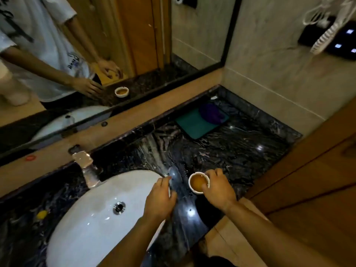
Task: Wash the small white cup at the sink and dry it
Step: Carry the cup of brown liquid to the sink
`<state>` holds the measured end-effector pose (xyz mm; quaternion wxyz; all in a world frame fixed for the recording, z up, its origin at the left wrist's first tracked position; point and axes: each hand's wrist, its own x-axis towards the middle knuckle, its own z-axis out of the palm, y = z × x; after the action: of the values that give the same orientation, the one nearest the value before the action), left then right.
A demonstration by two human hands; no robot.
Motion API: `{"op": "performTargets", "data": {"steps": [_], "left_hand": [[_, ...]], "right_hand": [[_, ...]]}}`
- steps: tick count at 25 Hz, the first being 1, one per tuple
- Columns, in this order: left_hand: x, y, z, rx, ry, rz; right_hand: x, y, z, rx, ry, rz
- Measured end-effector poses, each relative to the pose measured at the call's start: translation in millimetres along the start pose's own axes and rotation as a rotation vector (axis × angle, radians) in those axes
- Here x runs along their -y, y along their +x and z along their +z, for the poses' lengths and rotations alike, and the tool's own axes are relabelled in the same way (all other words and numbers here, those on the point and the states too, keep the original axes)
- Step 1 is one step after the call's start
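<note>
The small white cup (196,183) stands on the dark marble counter (231,151), just right of the sink, and holds brownish liquid. My right hand (218,186) wraps its fingers around the cup's right side and rim. My left hand (160,197) rests on the right rim of the white oval sink (92,214), fingers apart, holding nothing. The chrome tap (86,168) stands behind the sink at the left. A teal cloth (194,125) with a purple cloth (211,113) on top lies at the back of the counter.
A mirror (96,54) runs along the back wall and reflects the cup and both hands. A wooden door or panel (317,180) borders the counter on the right. A small yellow object (42,214) lies on the counter left of the sink. A wall phone cord (325,35) hangs top right.
</note>
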<state>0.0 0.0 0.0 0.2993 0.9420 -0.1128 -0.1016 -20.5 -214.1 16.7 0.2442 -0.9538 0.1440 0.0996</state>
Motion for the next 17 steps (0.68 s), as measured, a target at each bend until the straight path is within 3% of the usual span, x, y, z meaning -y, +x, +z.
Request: {"op": "performTargets", "data": {"steps": [6, 14, 17], "left_hand": [[-33.5, 36.8, 48.9, 0.080, -0.227, -0.311], [-51.5, 56.5, 84.5, 0.088, -0.401, -0.561], [-50.2, 60.2, 87.6, 0.095, -0.412, -0.596]], "right_hand": [[-45.0, 44.7, 7.4, 0.090, 0.206, 0.195], [-81.9, 83.1, 23.3, 0.361, 0.276, 0.128], [-83.5, 84.3, 31.8, 0.378, 0.291, 0.114]]}}
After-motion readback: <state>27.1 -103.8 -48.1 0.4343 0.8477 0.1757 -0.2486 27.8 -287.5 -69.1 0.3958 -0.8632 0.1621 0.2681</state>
